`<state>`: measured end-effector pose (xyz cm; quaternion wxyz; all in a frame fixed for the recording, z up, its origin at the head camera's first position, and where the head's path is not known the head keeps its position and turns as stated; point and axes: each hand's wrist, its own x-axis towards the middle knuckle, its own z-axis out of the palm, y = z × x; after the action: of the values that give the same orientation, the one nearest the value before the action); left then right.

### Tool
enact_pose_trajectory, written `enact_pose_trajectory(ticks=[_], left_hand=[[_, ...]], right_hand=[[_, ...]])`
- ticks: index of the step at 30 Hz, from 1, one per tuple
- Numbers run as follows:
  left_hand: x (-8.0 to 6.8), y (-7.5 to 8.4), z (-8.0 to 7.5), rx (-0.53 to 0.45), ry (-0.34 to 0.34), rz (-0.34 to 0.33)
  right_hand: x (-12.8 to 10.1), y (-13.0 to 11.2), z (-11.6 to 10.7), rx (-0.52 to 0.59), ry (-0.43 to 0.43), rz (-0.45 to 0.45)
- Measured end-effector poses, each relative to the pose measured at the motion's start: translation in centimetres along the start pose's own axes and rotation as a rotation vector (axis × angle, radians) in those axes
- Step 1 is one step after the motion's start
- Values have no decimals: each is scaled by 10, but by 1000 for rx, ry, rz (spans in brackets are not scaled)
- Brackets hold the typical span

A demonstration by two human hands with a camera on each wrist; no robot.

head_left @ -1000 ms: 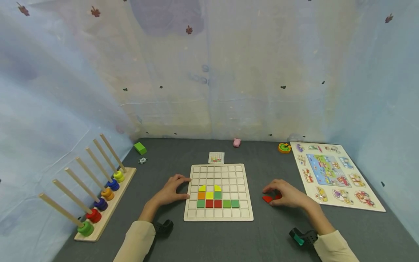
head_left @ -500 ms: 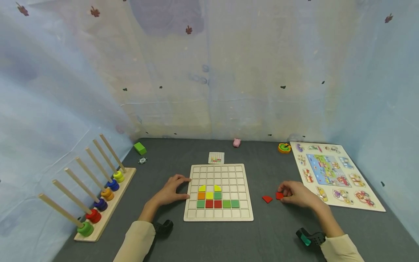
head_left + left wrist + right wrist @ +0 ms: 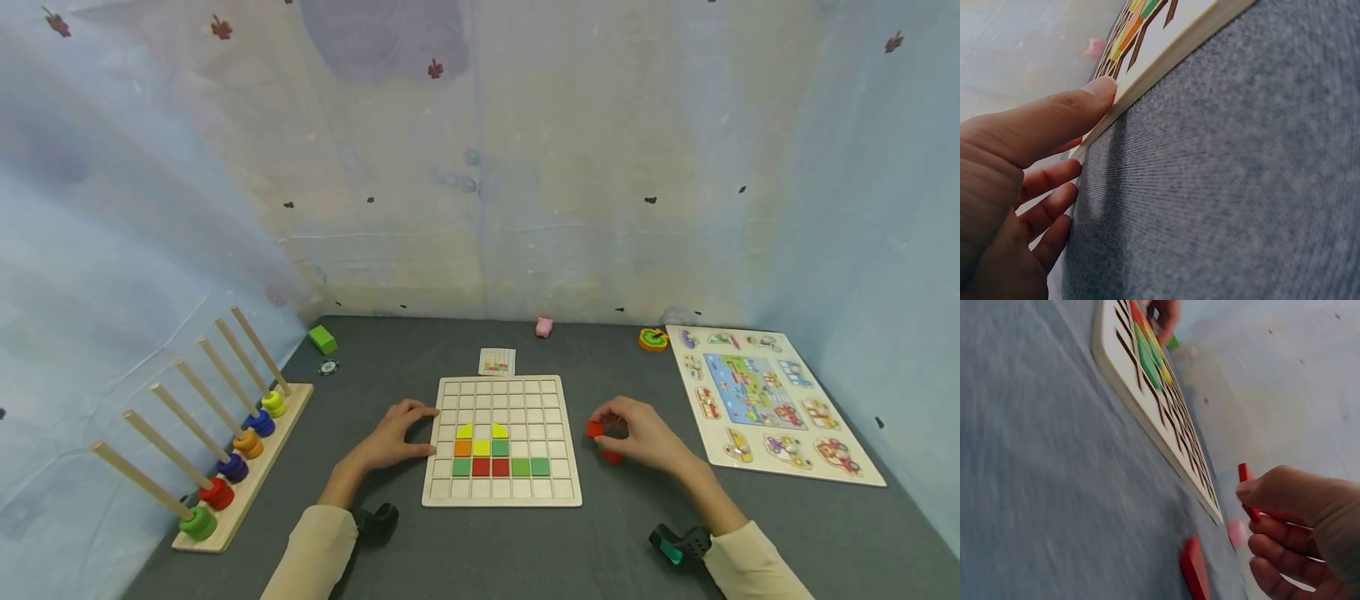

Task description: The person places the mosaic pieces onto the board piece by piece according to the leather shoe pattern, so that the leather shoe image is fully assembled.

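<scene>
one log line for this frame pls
left hand: steadies grid board edge | right hand: pinches red tile, lifted | second red tile: on mat

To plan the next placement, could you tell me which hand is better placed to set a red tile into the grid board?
Probably the right hand: it pinches a red tile beside the grid board; the left hand braces its edge.

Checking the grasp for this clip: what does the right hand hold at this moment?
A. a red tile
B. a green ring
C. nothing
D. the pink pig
A: the right hand pinches a red tile just right of the grid board, while a second red tile lies on the mat below it.
</scene>
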<state>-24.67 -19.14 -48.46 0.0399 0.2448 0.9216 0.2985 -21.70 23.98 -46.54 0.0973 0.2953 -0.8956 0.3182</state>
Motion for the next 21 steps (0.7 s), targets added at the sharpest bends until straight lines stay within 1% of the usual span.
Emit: enact_pose_trajectory(ticks=[3, 8, 13, 18, 21], left_hand=[[0, 0, 0, -3, -5, -5], [0, -1, 0, -8, -8, -6], [1, -1, 0, -4, -7, -12], [1, -1, 1, -1, -1, -11], [1, -1, 1, 0, 2, -12]], right_hand=[[9, -8, 11, 28, -16, -37], [22, -22, 31, 55, -68, -83], [32, -35, 48, 101, -93, -160], [38, -44, 60, 121, -123, -170], [40, -44, 65, 125, -127, -175]])
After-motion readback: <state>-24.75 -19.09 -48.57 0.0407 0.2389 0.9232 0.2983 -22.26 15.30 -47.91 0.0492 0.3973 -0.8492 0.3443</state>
